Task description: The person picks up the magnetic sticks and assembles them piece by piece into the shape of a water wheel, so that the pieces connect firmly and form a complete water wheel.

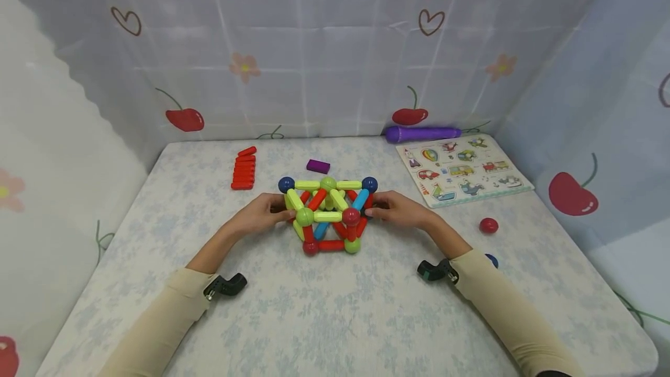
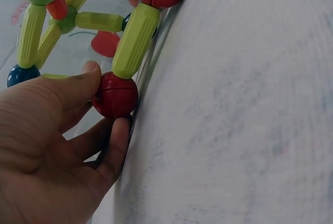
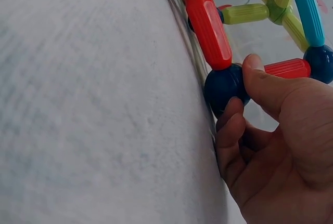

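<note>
A magnetic ball-and-rod structure (image 1: 327,216) stands at mid-table, built of green, blue and red balls joined by yellow-green, red and light blue rods. On its left side, my left hand (image 1: 262,214) pinches a low red ball (image 2: 115,96) between thumb and fingers; a yellow-green rod (image 2: 136,41) rises from that ball in the left wrist view. Opposite, my right hand (image 1: 400,209) grips a dark blue ball (image 3: 225,90) at the base. A red rod (image 3: 209,30) meets this ball in the right wrist view. Both held balls sit close to the tablecloth.
Several red rods (image 1: 243,170) lie in a row at the back left, with a purple block (image 1: 318,166) behind the structure. A picture puzzle board (image 1: 450,159) and a purple stick (image 1: 423,134) occupy the back right. Nearer are a loose red ball (image 1: 489,226) and a blue ball (image 1: 492,260).
</note>
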The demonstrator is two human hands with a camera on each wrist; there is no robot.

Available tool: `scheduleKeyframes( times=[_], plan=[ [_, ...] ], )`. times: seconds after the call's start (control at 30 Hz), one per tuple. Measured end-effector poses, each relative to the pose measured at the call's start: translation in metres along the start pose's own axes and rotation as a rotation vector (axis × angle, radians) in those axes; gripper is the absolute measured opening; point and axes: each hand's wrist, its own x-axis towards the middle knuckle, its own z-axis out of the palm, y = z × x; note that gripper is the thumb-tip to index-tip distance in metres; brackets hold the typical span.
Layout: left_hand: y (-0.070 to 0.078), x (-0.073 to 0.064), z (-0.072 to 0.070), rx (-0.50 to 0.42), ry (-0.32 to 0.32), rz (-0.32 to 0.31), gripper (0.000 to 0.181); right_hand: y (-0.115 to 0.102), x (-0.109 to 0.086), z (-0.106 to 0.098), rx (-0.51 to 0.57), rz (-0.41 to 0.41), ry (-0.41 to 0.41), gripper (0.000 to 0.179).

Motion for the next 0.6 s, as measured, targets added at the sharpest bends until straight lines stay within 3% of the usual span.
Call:
scheduleKeyframes(
  times=[0.27,0.6],
  plan=[
    [0.0002,0.0004,-0.0005,0.003,0.004,0.011,0.029,0.0015,-0.0009,0.0,-0.001,-0.013,0.018,0.014],
    [0.0003,-0.0014,-0.0011,0.018,0.086,0.051,0.027,-0.0013,0.0002,0.0014,-0.025,-0.024,0.089,0.012]
  ],
)
